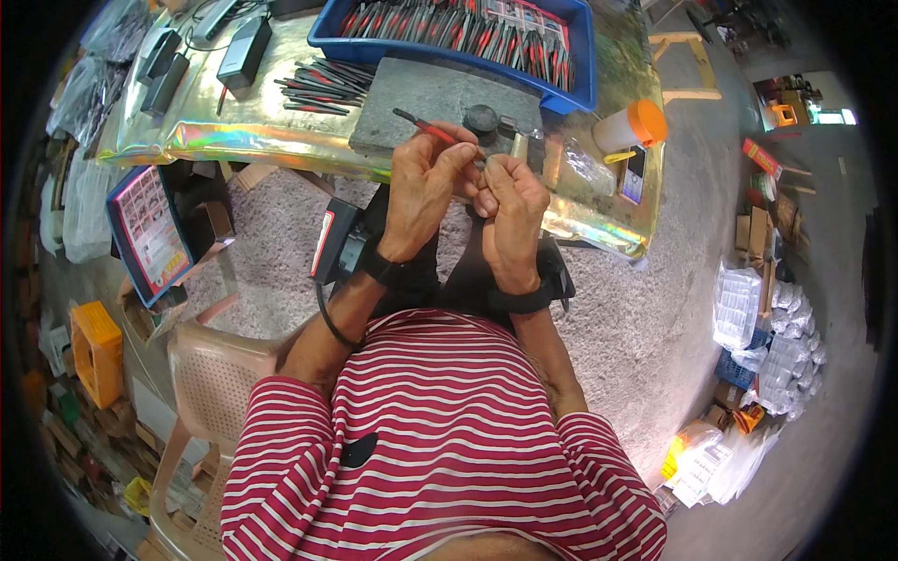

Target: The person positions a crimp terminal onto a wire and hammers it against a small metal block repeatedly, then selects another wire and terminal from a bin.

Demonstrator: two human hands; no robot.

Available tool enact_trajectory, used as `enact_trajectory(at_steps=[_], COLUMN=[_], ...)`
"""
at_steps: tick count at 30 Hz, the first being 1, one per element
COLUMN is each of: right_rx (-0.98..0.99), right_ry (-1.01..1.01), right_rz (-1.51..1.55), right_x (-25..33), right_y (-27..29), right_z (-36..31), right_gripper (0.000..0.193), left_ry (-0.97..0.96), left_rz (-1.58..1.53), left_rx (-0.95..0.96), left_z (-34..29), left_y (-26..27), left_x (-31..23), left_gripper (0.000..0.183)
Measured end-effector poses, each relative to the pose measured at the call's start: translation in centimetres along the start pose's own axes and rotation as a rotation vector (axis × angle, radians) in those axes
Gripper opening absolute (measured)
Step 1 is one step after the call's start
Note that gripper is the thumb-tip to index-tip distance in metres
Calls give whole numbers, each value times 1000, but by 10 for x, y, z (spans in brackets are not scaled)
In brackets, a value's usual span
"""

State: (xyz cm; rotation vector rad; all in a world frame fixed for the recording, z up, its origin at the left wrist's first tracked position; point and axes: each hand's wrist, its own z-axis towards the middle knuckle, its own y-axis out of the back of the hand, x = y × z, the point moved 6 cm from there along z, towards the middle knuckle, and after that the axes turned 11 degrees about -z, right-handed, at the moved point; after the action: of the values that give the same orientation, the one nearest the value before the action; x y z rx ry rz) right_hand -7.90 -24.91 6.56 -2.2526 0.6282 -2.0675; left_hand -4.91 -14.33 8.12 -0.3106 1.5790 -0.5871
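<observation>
My left hand (423, 192) pinches a slim red-and-black pen-shaped tool (438, 133), its dark end pointing up and left. Close beside it, my right hand (513, 198) has thumb and fingers pressed together near the tool's other end; whatever they grip is too small to make out. Both hands are over the table's near edge, by a grey stone slab (412, 93). A round black piece (481, 119) sits on the slab beyond my fingers. To its left lies a loose pile of similar red-and-black tools (323, 86).
A blue tray (585, 56) full of the slim tools stands at the back. An orange-lidded jar (625, 127) and a clear plastic bag (585, 166) are at right. Black boxes (245, 51) occupy the table's left. A plastic chair (220, 374) stands at my left.
</observation>
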Motion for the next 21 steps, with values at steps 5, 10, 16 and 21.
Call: enact_trajectory(at_steps=[5, 10, 16, 21], right_rx=[2, 65, 108, 39], right_ry=[-84, -154, -152, -131], right_rz=[111, 217, 189, 64], right_x=[-4, -5, -1, 3], right_y=[1, 0, 1, 19], right_z=[7, 17, 24, 12], right_gripper=[12, 19, 24, 25], left_ry=[-163, -296, -335, -315], left_rz=[247, 382, 420, 461], left_rx=[83, 97, 80, 46], left_z=[13, 25, 42, 57], left_y=[-5, -14, -13, -6], left_x=[-6, -11, -4, 7], left_gripper=[10, 6, 4, 3])
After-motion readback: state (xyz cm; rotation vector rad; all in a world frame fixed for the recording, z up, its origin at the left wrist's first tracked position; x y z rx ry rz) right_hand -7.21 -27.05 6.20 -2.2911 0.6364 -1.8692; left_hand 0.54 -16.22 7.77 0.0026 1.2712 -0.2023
